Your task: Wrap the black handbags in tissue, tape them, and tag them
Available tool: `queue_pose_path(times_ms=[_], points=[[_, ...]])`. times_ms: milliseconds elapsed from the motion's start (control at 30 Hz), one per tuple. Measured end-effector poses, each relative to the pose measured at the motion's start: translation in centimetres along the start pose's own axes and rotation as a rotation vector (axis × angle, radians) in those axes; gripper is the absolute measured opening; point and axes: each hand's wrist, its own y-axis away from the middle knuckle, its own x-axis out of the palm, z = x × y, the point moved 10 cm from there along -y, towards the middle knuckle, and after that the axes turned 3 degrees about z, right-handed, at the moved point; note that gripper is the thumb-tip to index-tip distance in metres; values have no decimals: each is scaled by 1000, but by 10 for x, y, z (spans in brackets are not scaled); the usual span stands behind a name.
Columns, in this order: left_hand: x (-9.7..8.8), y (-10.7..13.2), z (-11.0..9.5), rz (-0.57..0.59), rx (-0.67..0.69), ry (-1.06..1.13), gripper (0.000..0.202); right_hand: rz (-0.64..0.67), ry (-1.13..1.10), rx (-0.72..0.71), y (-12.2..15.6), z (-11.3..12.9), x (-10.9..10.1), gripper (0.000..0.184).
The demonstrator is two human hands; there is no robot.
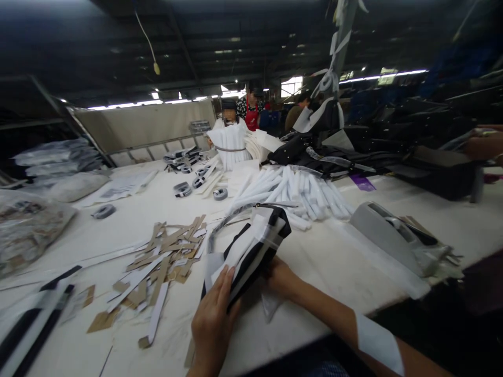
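Observation:
Just above the table's near edge, a black bag (273,241) is held tilted, with white sheets (245,246) lying along its upper face. A looped handle (223,222) in clear wrapping arches off its far side. My left hand (216,314) grips the near left end, its fingers laid over the white sheet and the thumb on the bag's side. At the lower right, my right hand (281,277) is closed on the bag, with its fingertips hidden behind it. Below that hand hangs a piece of clear plastic (270,306).
Cardboard strips (161,262) lie heaped on the left of the white table (314,293). Behind the bag are white rolls (283,191); a grey tape dispenser (387,235) stands right. Black bags (393,152) are piled at the back right. A person in a red apron (251,114) is far off.

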Motion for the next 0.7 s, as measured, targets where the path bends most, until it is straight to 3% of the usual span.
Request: queue_pose_path(times_ms=[100, 200, 333, 500, 600, 700], points=[[0, -3, 3, 7, -13, 20, 65, 84, 18, 5, 45, 5, -5, 39], [1, -8, 5, 23, -23, 43, 66, 136, 47, 106, 76, 3, -3, 56], [5, -14, 5, 54, -33, 58, 69, 168, -79, 366, 88, -10, 5, 62], [8, -17, 2, 85, -22, 48, 70, 340, -387, 504, 108, 6, 9, 66], [9, -19, -1, 90, -7, 52, 70, 367, -134, 530, 118, 8, -5, 65], [10, -19, -4, 87, 16, 51, 66, 287, 115, 348, 106, 18, -9, 57]])
